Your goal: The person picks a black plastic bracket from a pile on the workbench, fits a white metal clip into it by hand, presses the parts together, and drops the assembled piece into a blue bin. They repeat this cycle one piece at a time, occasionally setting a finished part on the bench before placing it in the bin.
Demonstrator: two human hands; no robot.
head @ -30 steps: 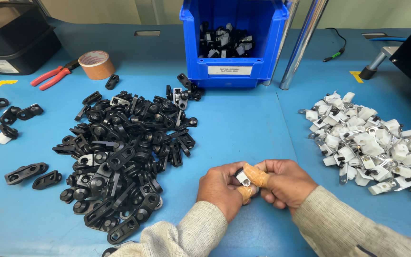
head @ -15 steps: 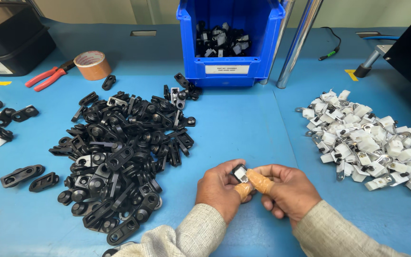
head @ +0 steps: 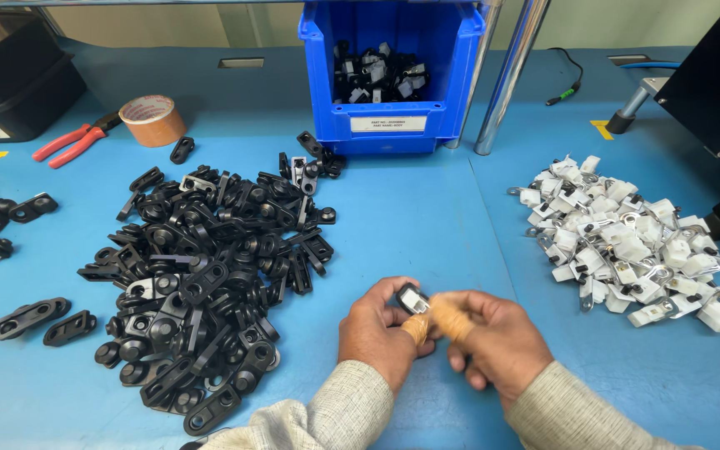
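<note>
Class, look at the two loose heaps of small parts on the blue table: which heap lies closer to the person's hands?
The black heap, left of the left hand; the white heap sits farther off.

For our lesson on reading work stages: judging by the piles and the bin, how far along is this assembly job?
Done: some joined black-and-white pieces lie in the blue bin. In hand: the left hand and right hand press together one small black part. Left: a large black pile and a white pile remain, so it looks early.

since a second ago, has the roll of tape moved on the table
No. The roll of tape sits beside the red pliers as before; only the camera shifted.
</note>
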